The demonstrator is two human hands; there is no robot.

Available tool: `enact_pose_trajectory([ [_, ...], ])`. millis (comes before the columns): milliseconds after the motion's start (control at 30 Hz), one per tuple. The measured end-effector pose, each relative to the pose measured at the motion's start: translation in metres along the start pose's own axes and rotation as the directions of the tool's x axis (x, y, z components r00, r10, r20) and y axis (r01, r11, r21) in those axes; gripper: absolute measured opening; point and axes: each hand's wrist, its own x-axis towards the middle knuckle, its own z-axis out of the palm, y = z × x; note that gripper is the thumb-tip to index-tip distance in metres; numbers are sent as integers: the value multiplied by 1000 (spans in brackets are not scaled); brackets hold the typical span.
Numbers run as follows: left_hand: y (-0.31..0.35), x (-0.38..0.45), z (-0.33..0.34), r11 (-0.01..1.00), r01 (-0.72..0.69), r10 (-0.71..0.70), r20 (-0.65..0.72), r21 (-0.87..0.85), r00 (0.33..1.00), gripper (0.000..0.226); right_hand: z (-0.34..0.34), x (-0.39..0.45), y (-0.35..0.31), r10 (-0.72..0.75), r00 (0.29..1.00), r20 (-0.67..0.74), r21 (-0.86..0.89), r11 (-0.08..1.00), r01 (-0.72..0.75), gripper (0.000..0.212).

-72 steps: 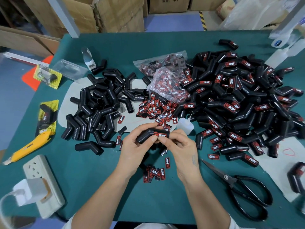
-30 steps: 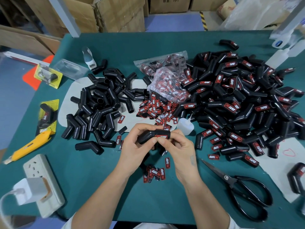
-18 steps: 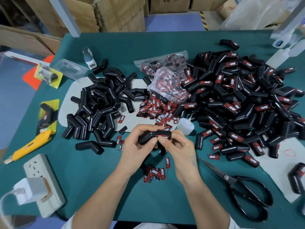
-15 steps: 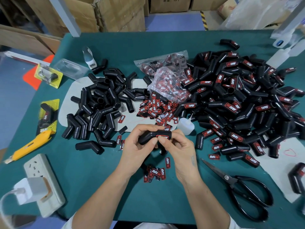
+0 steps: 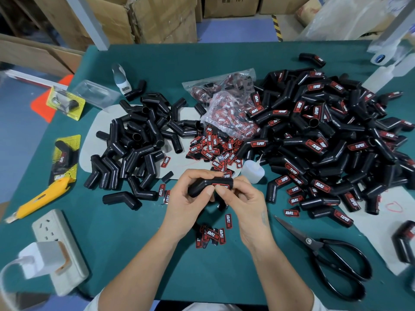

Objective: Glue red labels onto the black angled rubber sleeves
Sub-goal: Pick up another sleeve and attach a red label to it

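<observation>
Hands (image 5: pixel 186 198) still press label (image 5: pixel 221 185) onto sleeve (image 5: pixel 202 186).

The black sleeves (image 5: pixel 325 140) look like smooth, faintly glossy rubber. The table (image 5: pixel 202 265) has a matt green cover. The bag (image 5: pixel 224 104) is clear crinkled plastic. The scissors (image 5: pixel 323 252) show bare metal blades, and the boxes (image 5: pixel 143 16) are matt brown cardboard.

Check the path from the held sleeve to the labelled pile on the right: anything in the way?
The sleeve, held by the left hand and right hand, has the small glue bottle standing just ahead, between it and the labelled pile. The scissors lie nearer, off that line.
</observation>
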Motion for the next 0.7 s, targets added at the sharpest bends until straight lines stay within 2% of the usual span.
enact_pose_trajectory([
  [100,-2,1,-2,1000,4,-3,-19,19,1000,17,-3,0,-1,25,1000,9,1,1000,-25,19],
  [267,-4,0,-3,995,-71,73,-20,75,997,20,-4,2,-2,42,999,11,-9,999,-42,20],
  [500,-3,2,-7,928,-205,204,38,312,978,18,-3,2,-1,47,999,11,-58,997,-46,28],
  [700,-2,4,-7,898,-234,232,51,372,971,19,-3,2,3,55,998,-14,-32,998,-56,39],
])
